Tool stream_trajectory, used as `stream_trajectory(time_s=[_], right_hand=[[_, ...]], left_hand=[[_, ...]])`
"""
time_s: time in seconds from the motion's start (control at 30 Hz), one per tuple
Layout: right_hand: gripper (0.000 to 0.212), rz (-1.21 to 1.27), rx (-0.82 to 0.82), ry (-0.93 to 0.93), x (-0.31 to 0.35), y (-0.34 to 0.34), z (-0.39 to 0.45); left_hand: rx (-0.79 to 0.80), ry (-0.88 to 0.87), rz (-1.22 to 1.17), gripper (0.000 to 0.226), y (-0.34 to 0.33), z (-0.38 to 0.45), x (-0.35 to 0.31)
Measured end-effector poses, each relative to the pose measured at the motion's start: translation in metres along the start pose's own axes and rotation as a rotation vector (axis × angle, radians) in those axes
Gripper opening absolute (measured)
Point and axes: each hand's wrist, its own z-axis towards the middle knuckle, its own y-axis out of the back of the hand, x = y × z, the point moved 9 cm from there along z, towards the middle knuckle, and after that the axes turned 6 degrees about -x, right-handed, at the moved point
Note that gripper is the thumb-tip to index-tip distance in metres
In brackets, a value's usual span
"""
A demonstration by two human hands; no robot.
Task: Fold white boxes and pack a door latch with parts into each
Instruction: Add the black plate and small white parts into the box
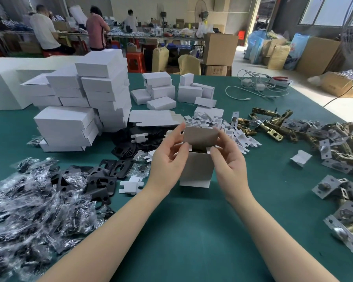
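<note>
While held upright, open white box (196,169)

White box (196,169) with a grey inner lid; teal tabletop (192,231); black plates (102,180) at nine o'clock; brass-and-silver latches (273,129) at two o'clock; red stool (136,62) at twelve.

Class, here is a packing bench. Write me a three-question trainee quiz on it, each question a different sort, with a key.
1. True or false: the box stands upright on the table with its top flap raised.
2. Which pile lies on the person's right? A) bagged black plates B) brass latches C) stacked boxes
3. Fill in: both hands hold the box near its ____.

Key: 1 true. 2 B, the latches. 3 top; left hand, right hand.
</note>
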Motion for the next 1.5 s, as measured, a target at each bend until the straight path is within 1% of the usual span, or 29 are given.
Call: stream_trajectory(time_s=[0.1, 0.23, 0.3, 0.4, 0.47, 0.53, 0.6, 0.73, 0.87, 1.0, 1.2, 1.3, 1.37, 1.43, 1.5], right_hand=[[0.030, -0.103, -0.011, 0.072, 0.005, 0.001, -0.002], [0.031, -0.214, 0.020, 0.174, 0.010, 0.002, -0.005], [0.029, -0.245, 0.029, 0.204, 0.010, 0.003, -0.005], [0.032, -0.297, 0.046, 0.260, 0.010, 0.006, -0.007], [0.029, -0.343, 0.083, 0.276, 0.007, 0.006, -0.010], [0.027, -0.373, 0.113, 0.256, 0.004, 0.004, -0.012], [0.024, -0.389, 0.105, 0.268, 0.006, 0.005, -0.013], [0.013, -0.391, 0.063, 0.323, 0.011, 0.006, -0.015], [0.014, -0.401, 0.062, 0.356, 0.012, 0.005, -0.016], [0.021, -0.410, 0.065, 0.376, 0.011, 0.006, -0.016], [0.024, -0.408, 0.077, 0.357, 0.010, 0.005, -0.015], [0.019, -0.416, 0.068, 0.348, 0.014, 0.005, -0.013], [0.009, -0.389, 0.046, 0.319, 0.019, 0.005, -0.010], [0.005, -0.335, 0.003, 0.298, 0.025, 0.005, -0.006], [0.005, -0.275, -0.036, 0.283, 0.033, 0.005, -0.003]], left_hand=[[0.033, -0.055, 0.070, 0.043, 0.000, 0.000, -0.002], [0.059, -0.181, 0.190, 0.025, 0.001, -0.002, -0.006], [0.066, -0.240, 0.239, 0.021, 0.001, -0.003, -0.009], [0.095, -0.352, 0.310, 0.022, 0.001, -0.005, -0.013], [0.130, -0.409, 0.347, 0.022, 0.000, -0.008, -0.013], [0.163, -0.432, 0.388, 0.023, -0.002, -0.011, -0.011], [0.172, -0.452, 0.427, 0.027, -0.002, -0.013, -0.012], [0.128, -0.490, 0.454, 0.024, -0.001, -0.013, -0.015], [0.126, -0.495, 0.458, 0.023, -0.002, -0.014, -0.011], [0.113, -0.513, 0.462, 0.022, -0.002, -0.013, -0.011], [0.112, -0.508, 0.450, 0.023, -0.001, -0.013, -0.010], [0.128, -0.463, 0.418, 0.026, -0.002, -0.012, -0.009], [0.127, -0.415, 0.397, 0.027, -0.002, -0.011, -0.011], [0.100, -0.341, 0.364, 0.022, -0.002, -0.007, -0.014], [0.061, -0.291, 0.325, 0.012, -0.002, -0.004, -0.021]])
